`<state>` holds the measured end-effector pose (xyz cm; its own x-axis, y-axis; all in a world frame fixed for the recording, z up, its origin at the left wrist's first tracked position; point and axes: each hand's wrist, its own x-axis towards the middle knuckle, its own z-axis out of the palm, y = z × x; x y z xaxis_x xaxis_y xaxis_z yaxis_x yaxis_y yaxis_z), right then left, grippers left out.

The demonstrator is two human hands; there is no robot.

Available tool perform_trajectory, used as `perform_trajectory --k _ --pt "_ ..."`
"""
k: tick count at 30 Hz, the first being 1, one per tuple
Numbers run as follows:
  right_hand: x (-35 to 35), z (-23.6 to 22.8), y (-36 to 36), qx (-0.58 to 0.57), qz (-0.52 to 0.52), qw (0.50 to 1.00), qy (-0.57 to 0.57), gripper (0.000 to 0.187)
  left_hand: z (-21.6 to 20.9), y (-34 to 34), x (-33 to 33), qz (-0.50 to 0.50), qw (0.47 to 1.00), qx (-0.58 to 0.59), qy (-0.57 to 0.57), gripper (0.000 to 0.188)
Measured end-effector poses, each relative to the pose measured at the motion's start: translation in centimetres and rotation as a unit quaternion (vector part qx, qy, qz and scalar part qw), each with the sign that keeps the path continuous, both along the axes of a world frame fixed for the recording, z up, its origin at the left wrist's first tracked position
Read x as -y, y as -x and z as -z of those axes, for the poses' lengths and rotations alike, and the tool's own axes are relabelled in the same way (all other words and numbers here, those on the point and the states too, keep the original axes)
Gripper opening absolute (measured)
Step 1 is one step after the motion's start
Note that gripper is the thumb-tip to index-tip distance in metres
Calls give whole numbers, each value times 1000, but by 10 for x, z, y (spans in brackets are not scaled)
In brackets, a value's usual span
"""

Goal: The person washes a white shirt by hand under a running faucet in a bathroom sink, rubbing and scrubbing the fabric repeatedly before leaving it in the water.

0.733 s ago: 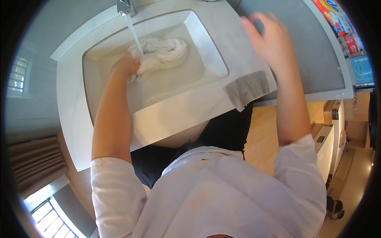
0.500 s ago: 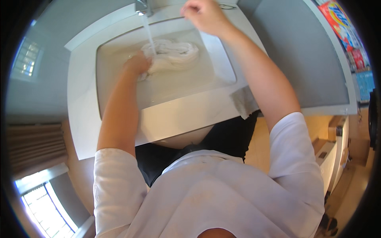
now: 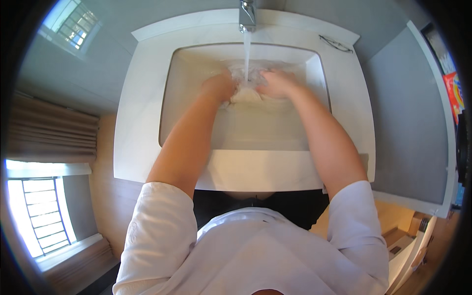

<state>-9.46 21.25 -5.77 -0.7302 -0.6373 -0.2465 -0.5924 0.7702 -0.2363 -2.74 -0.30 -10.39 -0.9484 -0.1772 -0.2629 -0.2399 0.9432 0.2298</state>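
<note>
There were two hands, one cloth, one tap, one sink and one pair of glasses. The left hand (image 3: pixel 219 87) and the right hand (image 3: pixel 276 82) were apart, one at each side of the white cloth (image 3: pixel 247 96), and both touched it. Their fingertips were blurred or under water, so whether either was clamped on the cloth could not be told.

The sink (image 3: pixel 317 73), a pale basin with rounded corners, held water and the cloth, which lay bunched toward the back, below the tap (image 3: pixel 247 18). One stream (image 3: pixel 247 56) fell from the tap between the hands, onto or just behind the cloth.

The sink was set into a white bench (image 3: pixel 140 98) with a raised back edge. The glasses (image 3: pixel 336 44) lay on its back right corner, well apart from the hands. A grey panel (image 3: pixel 408 118) stood to the right, with one red packet (image 3: pixel 455 93) beyond it. To the left were a brown curtain (image 3: pixel 54 130) and, below it in view, one bright barred window (image 3: pixel 46 216).
</note>
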Motion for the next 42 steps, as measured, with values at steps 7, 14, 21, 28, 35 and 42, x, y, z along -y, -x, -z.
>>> perform_trajectory --k 7,14,21,28,35,42 --pt "-4 -25 12 59 67 981 172 44 -20 -12 -8 -34 999 0 -8 48" --pt "-16 12 4 -4 -42 999 10 77 -9 2 3 44 998 16 -34 49" --pt "-7 8 2 46 -51 998 2 96 -18 5 33 74 996 -29 -47 53" --pt "-13 14 7 57 -54 997 24 100 -58 -14 14 88 989 -91 -70 72" --pt "-10 5 -10 -27 -57 997 -38 112 -50 -19 -9 163 987 -1 -10 109" --pt "1 3 -26 -29 -40 994 -97 119 -38 -18 -25 162 983 36 83 117"
